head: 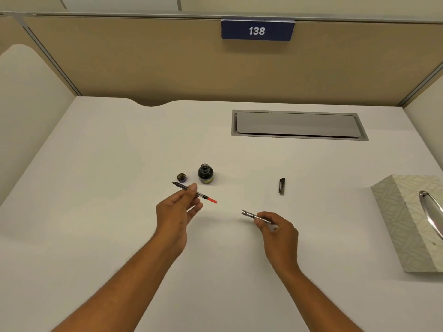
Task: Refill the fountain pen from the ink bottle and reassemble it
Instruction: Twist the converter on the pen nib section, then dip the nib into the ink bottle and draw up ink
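My left hand (178,210) pinches the pen's front section (203,196), nib pointing up-left and the red converter end pointing right. My right hand (275,227) grips the silver pen barrel (250,215), its open end aimed left toward the converter, a hand's width away. The dark ink bottle (205,174) stands uncapped on the white desk, just behind my left hand. Its round lid (182,177) lies to the bottle's left. The pen cap (282,186) rests on the desk farther right.
A patterned tissue box (407,224) sits at the right edge. A grey cable hatch (298,125) is set into the desk at the back. Beige partition walls (143,61) enclose the desk on three sides.
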Demonstrator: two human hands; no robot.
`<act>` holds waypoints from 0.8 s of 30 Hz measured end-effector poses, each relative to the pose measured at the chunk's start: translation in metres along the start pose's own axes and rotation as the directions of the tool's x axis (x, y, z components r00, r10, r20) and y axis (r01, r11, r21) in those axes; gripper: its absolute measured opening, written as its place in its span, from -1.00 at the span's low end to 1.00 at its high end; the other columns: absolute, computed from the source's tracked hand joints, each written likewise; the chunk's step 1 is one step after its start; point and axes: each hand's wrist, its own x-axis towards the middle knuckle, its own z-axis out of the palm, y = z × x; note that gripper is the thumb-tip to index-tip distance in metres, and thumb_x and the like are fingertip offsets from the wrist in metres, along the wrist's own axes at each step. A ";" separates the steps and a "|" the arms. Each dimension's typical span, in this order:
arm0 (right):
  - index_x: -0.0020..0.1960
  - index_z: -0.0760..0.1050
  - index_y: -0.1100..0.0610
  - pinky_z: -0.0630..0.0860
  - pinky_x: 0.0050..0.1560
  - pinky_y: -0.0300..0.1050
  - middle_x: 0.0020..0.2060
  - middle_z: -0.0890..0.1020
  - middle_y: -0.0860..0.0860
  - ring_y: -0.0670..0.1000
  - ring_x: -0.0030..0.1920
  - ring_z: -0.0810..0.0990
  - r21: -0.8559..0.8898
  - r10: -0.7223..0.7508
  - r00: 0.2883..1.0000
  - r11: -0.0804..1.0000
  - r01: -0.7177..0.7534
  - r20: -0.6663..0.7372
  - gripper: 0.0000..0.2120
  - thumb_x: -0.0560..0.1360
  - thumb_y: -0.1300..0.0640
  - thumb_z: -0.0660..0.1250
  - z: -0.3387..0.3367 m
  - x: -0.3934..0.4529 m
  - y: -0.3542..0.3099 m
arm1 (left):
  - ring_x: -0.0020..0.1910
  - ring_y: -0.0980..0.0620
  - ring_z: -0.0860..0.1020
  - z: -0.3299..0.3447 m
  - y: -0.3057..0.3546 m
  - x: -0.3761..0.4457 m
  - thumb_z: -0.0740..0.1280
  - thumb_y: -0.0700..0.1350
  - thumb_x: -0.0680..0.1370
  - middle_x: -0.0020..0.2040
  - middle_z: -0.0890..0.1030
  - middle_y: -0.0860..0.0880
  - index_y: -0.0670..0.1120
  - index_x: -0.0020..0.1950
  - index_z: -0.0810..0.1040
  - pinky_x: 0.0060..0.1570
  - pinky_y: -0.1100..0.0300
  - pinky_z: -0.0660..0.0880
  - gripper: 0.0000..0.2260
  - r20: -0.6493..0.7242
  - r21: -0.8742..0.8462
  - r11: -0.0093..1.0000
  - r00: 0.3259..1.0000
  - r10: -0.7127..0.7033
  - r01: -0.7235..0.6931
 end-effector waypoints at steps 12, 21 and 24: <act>0.20 0.68 -0.03 0.33 0.22 -0.07 0.10 0.56 -0.08 0.03 0.17 0.48 -0.359 -0.152 0.988 0.921 0.149 0.020 -0.73 0.51 0.08 0.55 0.007 0.018 0.021 | -0.11 0.00 0.68 0.001 -0.021 -0.003 0.60 -0.05 0.49 -0.11 0.75 -0.03 -0.13 -0.03 0.80 -0.20 0.22 0.68 -0.83 -0.046 0.093 0.992 0.995 -0.083 0.087; 0.03 0.69 -0.06 0.54 -0.26 -0.31 -0.18 0.76 -0.08 -0.15 -0.21 0.69 0.096 -0.047 0.903 0.995 0.006 0.428 -0.88 0.64 -0.02 0.37 0.025 -0.010 -0.063 | -0.07 0.00 0.70 0.003 -0.026 -0.015 0.59 -0.02 0.50 -0.09 0.79 -0.02 -0.12 0.01 0.79 -0.17 0.18 0.66 -0.81 -0.015 0.060 0.992 0.994 -0.108 0.109; -0.03 0.69 0.05 0.54 -0.29 -0.27 -0.27 0.76 -0.04 -0.13 -0.27 0.68 0.139 -0.046 0.927 0.990 -0.007 0.373 -0.90 0.63 0.11 0.40 0.029 -0.004 -0.078 | -0.03 0.00 0.70 0.003 -0.021 -0.014 0.58 0.01 0.51 -0.11 0.81 0.03 -0.11 0.03 0.79 -0.16 0.19 0.67 -0.78 0.044 0.084 0.992 0.994 -0.102 0.098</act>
